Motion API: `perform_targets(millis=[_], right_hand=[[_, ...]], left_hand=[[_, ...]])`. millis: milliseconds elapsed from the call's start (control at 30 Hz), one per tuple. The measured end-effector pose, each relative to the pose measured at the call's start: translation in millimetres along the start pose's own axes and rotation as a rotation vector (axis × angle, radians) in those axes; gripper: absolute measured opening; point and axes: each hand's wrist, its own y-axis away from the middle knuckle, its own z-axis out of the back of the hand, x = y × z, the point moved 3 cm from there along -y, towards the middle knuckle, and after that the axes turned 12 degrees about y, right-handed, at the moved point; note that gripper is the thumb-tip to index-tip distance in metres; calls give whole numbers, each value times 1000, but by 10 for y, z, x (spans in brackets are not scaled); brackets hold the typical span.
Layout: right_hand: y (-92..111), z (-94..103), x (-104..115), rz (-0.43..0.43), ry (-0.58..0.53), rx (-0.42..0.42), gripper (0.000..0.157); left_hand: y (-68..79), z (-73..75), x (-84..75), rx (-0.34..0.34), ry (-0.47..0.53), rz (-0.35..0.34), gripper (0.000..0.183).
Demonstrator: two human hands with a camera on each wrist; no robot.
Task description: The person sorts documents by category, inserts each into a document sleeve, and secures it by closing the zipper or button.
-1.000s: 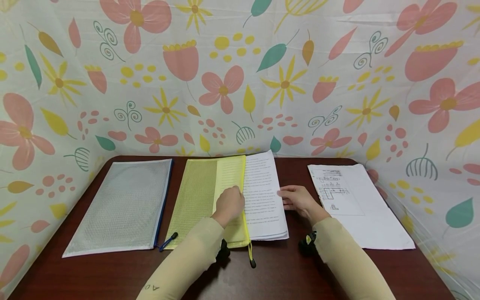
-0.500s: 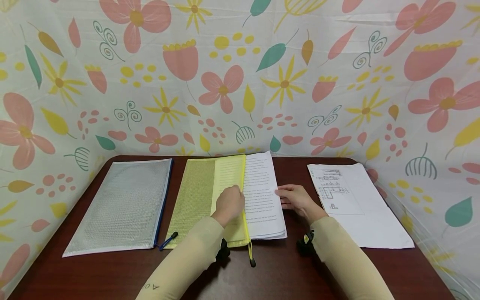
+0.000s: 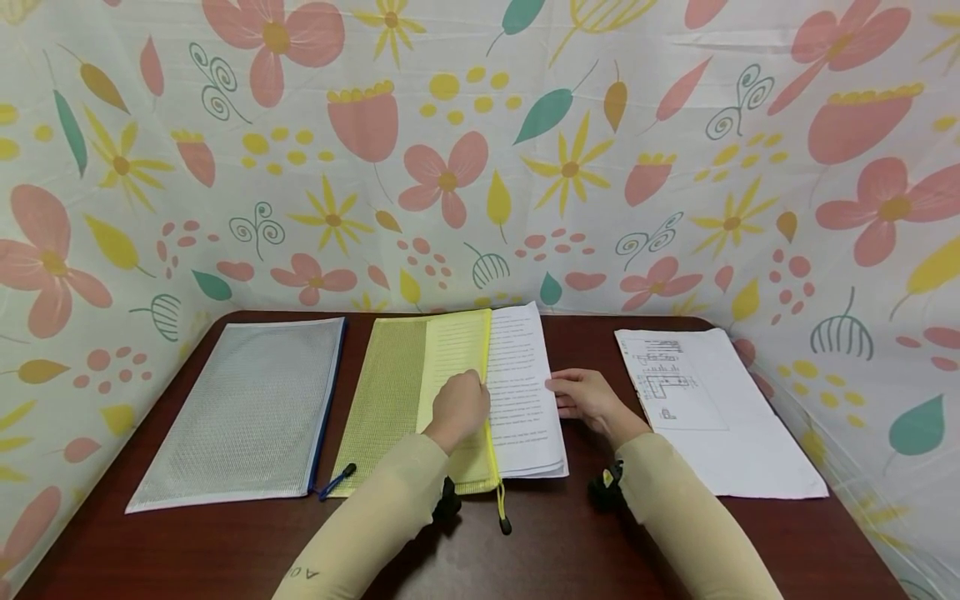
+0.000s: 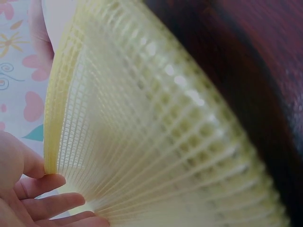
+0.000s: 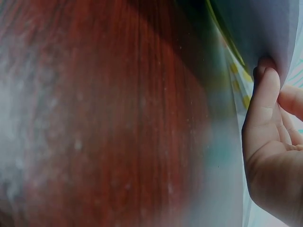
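Observation:
A yellow mesh zipper pouch [image 3: 390,392] lies mid-table with a stack of printed paper [image 3: 523,392] partly inside it. The sheets show through the pouch's right part, and the rest sticks out past the zipper edge. My left hand [image 3: 459,408] pinches that yellow edge between thumb and fingers, the other fingers under the mesh [image 4: 142,142] in the left wrist view. My right hand [image 3: 592,402] holds the stack's right edge, thumb on top and fingers beneath. In the right wrist view the fingers [image 5: 267,94] grip the paper's edge, which is raised above the table.
At the left lies a white mesh pouch [image 3: 240,412] with a blue zipper and a blue pull cord [image 3: 337,483]. Another paper stack [image 3: 720,408] with a line drawing lies at the right. A flowered curtain [image 3: 450,167] surrounds the dark wooden table [image 3: 525,558].
My right hand has moved slightly left, and the paper stack has slid a little further into the yellow pouch. My left hand keeps its place on the zipper edge.

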Motion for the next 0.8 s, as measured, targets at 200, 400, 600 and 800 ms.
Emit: perform_targets(millis=[200,400,600,800], right_hand=[[-1,-31,21,-3,6,-1,47],[16,-45,47,-13,7,-3,45],[27,-66,61,-4,-1,7,45],[19,-88,63,3,6,11,44]], left_hand=[[3,-3,-6,-6,-9,-3,25],[4,1,-9,-16,-16,-5,25],[1,5,-11,-25,-24,-11,25],[4,2,-17,-17,-25,0,24]])
